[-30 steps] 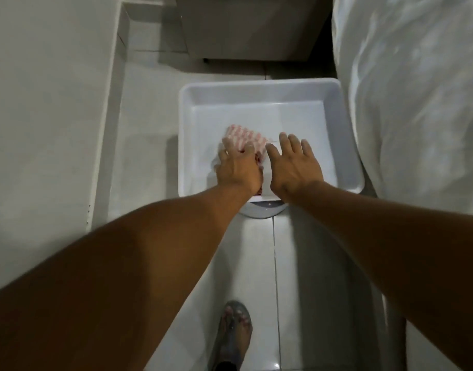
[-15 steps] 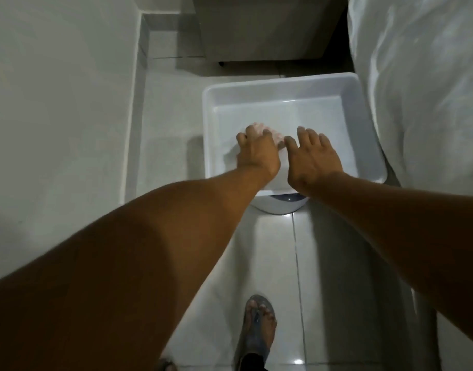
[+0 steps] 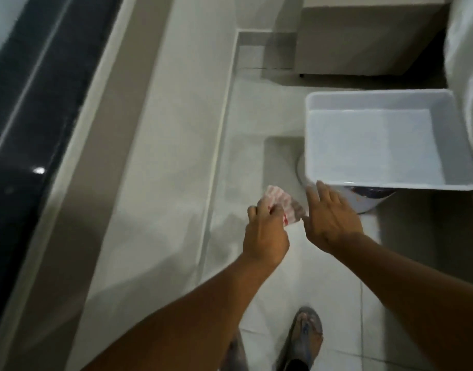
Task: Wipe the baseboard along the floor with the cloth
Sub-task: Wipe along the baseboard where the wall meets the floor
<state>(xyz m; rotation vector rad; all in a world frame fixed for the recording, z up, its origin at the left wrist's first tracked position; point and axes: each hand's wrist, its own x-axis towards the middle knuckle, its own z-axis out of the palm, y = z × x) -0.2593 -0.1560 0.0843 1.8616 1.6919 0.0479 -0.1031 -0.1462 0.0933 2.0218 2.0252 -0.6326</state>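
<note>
My left hand (image 3: 266, 231) grips a small red-and-white patterned cloth (image 3: 283, 203), held in the air above the floor tiles, just right of the baseboard (image 3: 219, 167). The baseboard is a pale strip that runs along the foot of the wall from the near left to the far corner. My right hand (image 3: 329, 218) hovers beside the cloth with its fingers spread and holds nothing; its thumb is close to the cloth's edge. Both hands are outside the white plastic tub (image 3: 390, 141), which holds shallow water.
The tub rests on a round bucket (image 3: 369, 196) on the tiled floor. A grey cabinet (image 3: 364, 36) stands at the far wall, a white fabric mass (image 3: 468, 76) at the right. A dark glossy strip (image 3: 29, 116) runs along the left. My sandalled foot (image 3: 305, 336) is below.
Both hands have come out of the tub and moved left and nearer, the left hand lifting the cloth with it. The view has swung left toward the wall.
</note>
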